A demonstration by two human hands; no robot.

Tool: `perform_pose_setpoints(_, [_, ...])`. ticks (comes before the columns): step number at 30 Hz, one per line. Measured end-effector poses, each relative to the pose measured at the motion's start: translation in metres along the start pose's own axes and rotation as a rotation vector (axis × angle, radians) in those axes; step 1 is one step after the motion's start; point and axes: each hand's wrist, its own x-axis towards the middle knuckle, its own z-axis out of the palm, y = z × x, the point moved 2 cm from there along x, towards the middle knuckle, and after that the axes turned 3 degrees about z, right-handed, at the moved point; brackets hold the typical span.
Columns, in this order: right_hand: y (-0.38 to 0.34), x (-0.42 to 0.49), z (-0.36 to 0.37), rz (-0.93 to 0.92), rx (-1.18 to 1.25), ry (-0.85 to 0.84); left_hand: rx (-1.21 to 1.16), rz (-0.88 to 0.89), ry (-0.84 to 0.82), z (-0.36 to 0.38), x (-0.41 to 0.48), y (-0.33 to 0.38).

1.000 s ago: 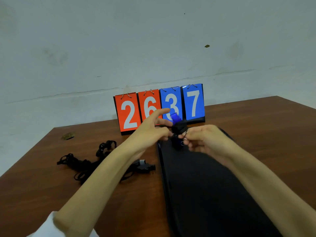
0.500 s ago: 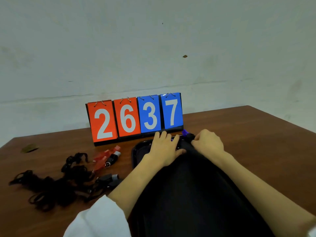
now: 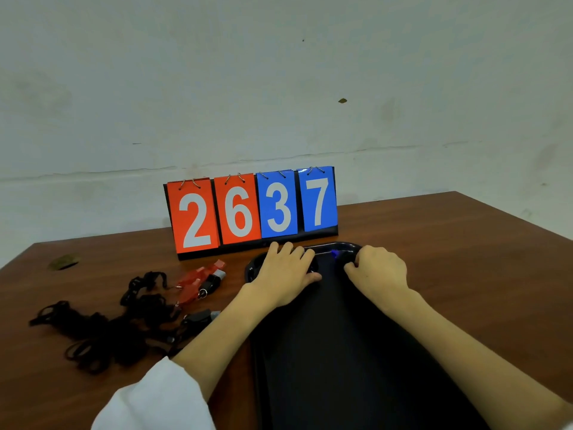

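Tray lower ctr on table; scoreboard just behind it, mid-frame. Whistles + lanyards left of tray. L hand & R hand at its far end.

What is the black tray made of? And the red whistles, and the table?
The black tray looks like smooth plastic: its curved rim catches a shiny streak of light. The red whistles seem to be hard, slightly see-through plastic, since light glows through them. The table looks like wood or a wood-look laminate: brown, with faint grain and a soft sheen.
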Motion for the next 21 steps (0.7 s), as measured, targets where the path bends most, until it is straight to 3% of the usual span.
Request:
perform_pose_setpoints(12, [0.0,-0.003,-0.001,-0.004,0.064,0.066,0.033,0.001,0.08,0.0,0.01,0.012])
perform_pose_setpoints(14, [-0.001,-0.002,0.002,-0.073,0.106,0.124,0.02,-0.002,0.09,-0.002,0.008,0.01])
perform_pose_setpoints(17, [-0.004,0.003,0.009,-0.25,0.205,0.05,0.017,0.004,0.093,-0.002,0.005,0.009])
perform_pose_setpoints(21, [-0.004,0.003,0.009,-0.261,0.2,0.036,-0.001,0.002,0.076,-0.002,0.004,0.008])
